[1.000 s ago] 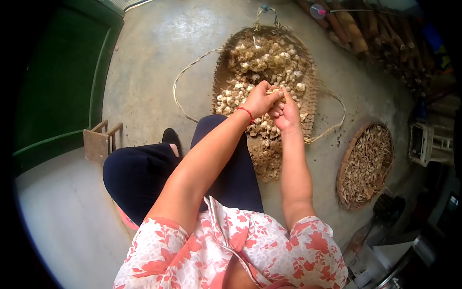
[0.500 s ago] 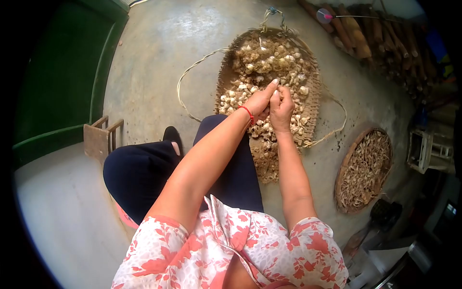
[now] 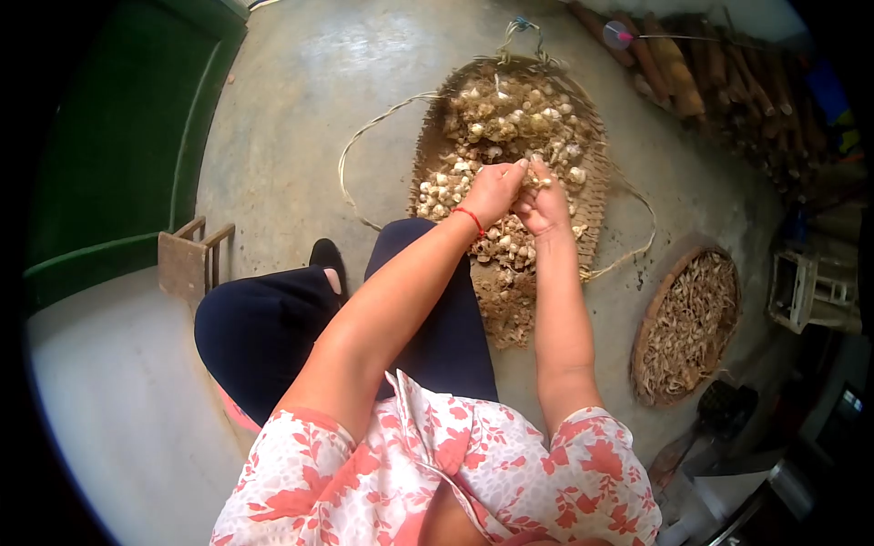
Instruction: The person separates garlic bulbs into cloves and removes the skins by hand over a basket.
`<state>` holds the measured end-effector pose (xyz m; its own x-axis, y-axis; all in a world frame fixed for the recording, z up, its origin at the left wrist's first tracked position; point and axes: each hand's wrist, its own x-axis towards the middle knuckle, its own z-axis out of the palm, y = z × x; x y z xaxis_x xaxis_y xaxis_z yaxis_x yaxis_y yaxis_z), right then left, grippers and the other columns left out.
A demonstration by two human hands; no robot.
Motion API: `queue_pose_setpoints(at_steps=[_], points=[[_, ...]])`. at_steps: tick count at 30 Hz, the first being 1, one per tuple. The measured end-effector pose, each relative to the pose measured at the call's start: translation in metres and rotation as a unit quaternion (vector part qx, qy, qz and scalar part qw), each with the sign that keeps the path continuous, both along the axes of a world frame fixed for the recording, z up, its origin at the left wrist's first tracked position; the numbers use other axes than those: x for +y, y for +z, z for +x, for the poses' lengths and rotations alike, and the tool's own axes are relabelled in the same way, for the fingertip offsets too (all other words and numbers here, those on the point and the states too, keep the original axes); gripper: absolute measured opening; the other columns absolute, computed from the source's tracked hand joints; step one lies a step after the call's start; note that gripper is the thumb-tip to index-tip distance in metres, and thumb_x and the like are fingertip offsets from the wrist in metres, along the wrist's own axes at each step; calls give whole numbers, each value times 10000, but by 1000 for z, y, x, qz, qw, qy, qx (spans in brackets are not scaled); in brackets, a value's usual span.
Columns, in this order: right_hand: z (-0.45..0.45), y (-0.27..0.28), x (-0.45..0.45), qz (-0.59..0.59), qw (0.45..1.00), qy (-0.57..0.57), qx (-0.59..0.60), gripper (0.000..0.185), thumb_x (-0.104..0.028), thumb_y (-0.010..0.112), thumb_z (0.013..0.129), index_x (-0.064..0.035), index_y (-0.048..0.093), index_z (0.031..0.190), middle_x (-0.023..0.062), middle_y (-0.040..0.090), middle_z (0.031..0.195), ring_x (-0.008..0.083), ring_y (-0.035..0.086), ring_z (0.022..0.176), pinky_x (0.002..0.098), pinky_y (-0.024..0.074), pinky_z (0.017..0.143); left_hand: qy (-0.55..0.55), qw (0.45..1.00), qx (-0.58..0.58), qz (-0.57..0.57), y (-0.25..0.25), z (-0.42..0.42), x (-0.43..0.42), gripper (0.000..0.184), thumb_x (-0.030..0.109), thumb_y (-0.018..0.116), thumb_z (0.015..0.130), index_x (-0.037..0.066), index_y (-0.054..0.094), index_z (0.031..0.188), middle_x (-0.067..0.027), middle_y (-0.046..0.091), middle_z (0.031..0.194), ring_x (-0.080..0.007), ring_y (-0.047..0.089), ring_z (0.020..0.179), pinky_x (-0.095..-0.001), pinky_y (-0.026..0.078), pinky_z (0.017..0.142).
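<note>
A woven basket [image 3: 592, 205] with rope loops lies on the floor, holding many pale garlic bulbs [image 3: 443, 189] and dry brown husks. Over its middle, my left hand [image 3: 494, 193], with a red band at the wrist, is closed with thumb and fingers pinched together. Close against it, my right hand [image 3: 544, 207] is palm up with its fingers curled round a small pale piece that looks like garlic. What lies between the two hands' fingertips is partly hidden. Loose brown husks [image 3: 503, 309] spill at the basket's near end, beside my knee.
A round tray [image 3: 642, 364] of dry, pale strips lies on the floor at the right. Cut logs [image 3: 674, 68] are piled at the back right. A small wooden stool [image 3: 185, 266] stands at the left by a green door [image 3: 118, 118]. A wooden frame [image 3: 801, 291] is at the far right.
My right hand has turned from knuckles up to palm up, showing a small pale piece in its fingers. My left hand's raised thumb has come down into a pinch.
</note>
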<state>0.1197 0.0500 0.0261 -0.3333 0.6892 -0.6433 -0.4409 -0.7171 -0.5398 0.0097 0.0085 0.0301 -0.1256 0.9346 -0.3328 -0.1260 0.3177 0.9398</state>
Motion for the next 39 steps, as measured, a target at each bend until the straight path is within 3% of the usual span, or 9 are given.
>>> queue_pose_setpoints(at_steps=[6, 10, 14, 22, 24, 25, 30, 36, 39], points=[[4, -2, -5, 35, 995, -24, -88, 264, -310, 504, 946, -62, 524, 860, 23, 498, 573, 97, 469, 432, 210, 342, 366, 45, 919, -343, -189, 10, -8, -3, 310, 380, 412, 971, 81, 457, 902, -45, 505, 692, -116, 411, 507, -259, 326, 451], [13, -41, -3, 209, 908, 59, -359, 255, -273, 501, 949, -26, 528, 892, 34, 506, 592, 108, 474, 456, 256, 444, 409, 74, 917, -311, -237, 4, -11, -3, 241, 334, 416, 971, 97, 437, 931, -48, 513, 731, -119, 431, 538, -258, 346, 471], [49, -54, -25, 107, 973, -3, -203, 203, -173, 412, 975, -9, 502, 895, 38, 522, 699, 83, 481, 542, 285, 535, 558, 90, 924, -248, -278, -11, -19, -1, 198, 272, 460, 931, 131, 419, 798, 3, 452, 615, -90, 314, 403, -251, 258, 364], [139, -61, -152, 102, 909, 199, -351, 205, -222, 512, 931, -27, 564, 972, 81, 571, 809, 139, 536, 624, 319, 504, 637, 132, 946, -181, -236, -23, -16, 4, 185, 238, 452, 920, 149, 402, 766, 39, 356, 533, -91, 256, 360, -271, 201, 319], [150, -66, -169, 349, 597, 393, -606, 266, -212, 565, 884, -6, 576, 1052, 129, 606, 907, 220, 577, 758, 334, 491, 719, 108, 939, -212, -247, -15, -19, 4, 132, 242, 447, 936, 141, 436, 851, 3, 440, 594, -104, 341, 407, -262, 289, 363], [146, -58, -166, 408, 539, 375, -634, 356, -240, 603, 851, -31, 578, 1137, 164, 603, 1018, 283, 583, 907, 359, 474, 792, 122, 921, -245, -277, -8, -16, 4, 119, 246, 443, 944, 140, 454, 890, -22, 480, 654, -113, 386, 452, -258, 332, 410], [63, 6, -88, 257, 829, 146, -476, 319, -234, 558, 911, -15, 579, 1142, 127, 611, 1048, 166, 601, 846, 288, 490, 674, 28, 906, -301, -296, 10, -15, -1, 128, 248, 451, 958, 126, 491, 964, -38, 543, 800, -121, 457, 561, -253, 399, 513], [17, 3, -19, 347, 889, 189, -233, 240, -148, 533, 930, -8, 554, 1125, 42, 592, 832, 68, 504, 602, 190, 424, 517, -65, 909, -317, -262, 21, -18, -9, 159, 232, 448, 959, 88, 512, 938, -12, 506, 728, -93, 450, 552, -227, 333, 465], [21, -15, -10, 149, 985, -75, 33, 96, -109, 507, 940, -22, 534, 911, 43, 543, 770, 83, 495, 592, 208, 478, 554, -110, 901, -383, -171, 11, -23, -8, 204, 225, 398, 982, 50, 485, 924, -59, 534, 763, -115, 519, 601, -252, 415, 487]])
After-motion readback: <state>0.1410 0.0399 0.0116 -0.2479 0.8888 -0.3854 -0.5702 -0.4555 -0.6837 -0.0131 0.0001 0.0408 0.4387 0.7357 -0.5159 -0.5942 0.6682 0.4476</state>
